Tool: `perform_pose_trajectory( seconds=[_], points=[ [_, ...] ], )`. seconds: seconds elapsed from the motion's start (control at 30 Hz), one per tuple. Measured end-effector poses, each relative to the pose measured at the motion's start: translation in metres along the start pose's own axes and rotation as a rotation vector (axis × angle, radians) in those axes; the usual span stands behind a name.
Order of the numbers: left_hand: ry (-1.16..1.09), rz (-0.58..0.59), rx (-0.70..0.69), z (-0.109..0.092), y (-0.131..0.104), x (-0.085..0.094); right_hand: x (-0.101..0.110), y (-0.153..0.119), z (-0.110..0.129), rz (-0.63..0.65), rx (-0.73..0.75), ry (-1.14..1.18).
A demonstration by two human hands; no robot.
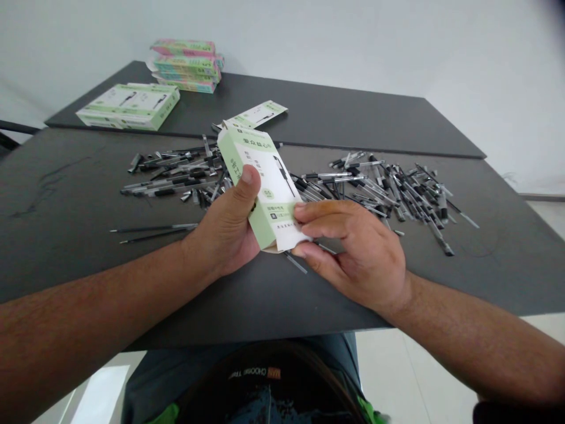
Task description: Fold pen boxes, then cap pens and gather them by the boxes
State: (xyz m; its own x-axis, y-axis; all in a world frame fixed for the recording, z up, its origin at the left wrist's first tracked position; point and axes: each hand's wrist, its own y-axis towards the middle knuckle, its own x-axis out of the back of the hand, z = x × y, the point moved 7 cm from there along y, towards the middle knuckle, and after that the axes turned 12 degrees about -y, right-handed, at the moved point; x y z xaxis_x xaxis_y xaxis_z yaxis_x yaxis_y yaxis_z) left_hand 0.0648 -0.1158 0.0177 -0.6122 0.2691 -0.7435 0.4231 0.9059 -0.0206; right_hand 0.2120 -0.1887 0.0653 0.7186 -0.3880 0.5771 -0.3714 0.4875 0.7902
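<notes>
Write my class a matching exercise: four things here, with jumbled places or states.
Things:
1. Left hand
2. Right hand
3. Loose pens
4. Pink-and-green boxes

Places or states:
A. strewn over the table
B. pinching the near end of the held carton
C. stacked near the wall
D. thumb on the carton's green side

Pairs: 1-D, 2-B, 3-A, 4-C

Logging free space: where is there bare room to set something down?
The back panel is bare right of the loose carton, the tabletop right of the right pen pile. The middle is crowded: that and the left pen pile flank the held carton.
</notes>
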Motion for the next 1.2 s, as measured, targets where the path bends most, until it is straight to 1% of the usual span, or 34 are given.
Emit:
perform_pose_trajectory(
  seconds=[0.2,0.47,0.6,0.77,0.87,1.0,1.2],
  points=[
    [-0.050,-0.001,-0.017,-0.001,0.001,-0.001,0.001,0.001,-0.001,0.000,0.047,-0.059],
    [0.031,0.000,-0.038,-0.002,0.001,0.006,0.003,0.001,0.003,-0.003,0.106,-0.001],
    [0.047,0.003,-0.054,-0.002,0.002,0.008,0.003,0.001,0.001,0.017,0.086,0.000],
    [0.062,0.010,-0.027,-0.001,0.002,0.010,0.003,0.001,0.001,0.010,0.080,0.003],
    [0.045,0.032,-0.034,-0.003,0.001,0.007,0.003,0.001,0.001,0.012,0.078,0.003],
    [0.024,0.068,0.015,-0.002,0.000,0.004,0.005,0.001,0.001,0.008,0.067,-0.012],
    [0.036,0.026,-0.004,-0.004,0.001,0.006,0.006,0.001,0.001,0.003,0.081,-0.023]
  ],
)
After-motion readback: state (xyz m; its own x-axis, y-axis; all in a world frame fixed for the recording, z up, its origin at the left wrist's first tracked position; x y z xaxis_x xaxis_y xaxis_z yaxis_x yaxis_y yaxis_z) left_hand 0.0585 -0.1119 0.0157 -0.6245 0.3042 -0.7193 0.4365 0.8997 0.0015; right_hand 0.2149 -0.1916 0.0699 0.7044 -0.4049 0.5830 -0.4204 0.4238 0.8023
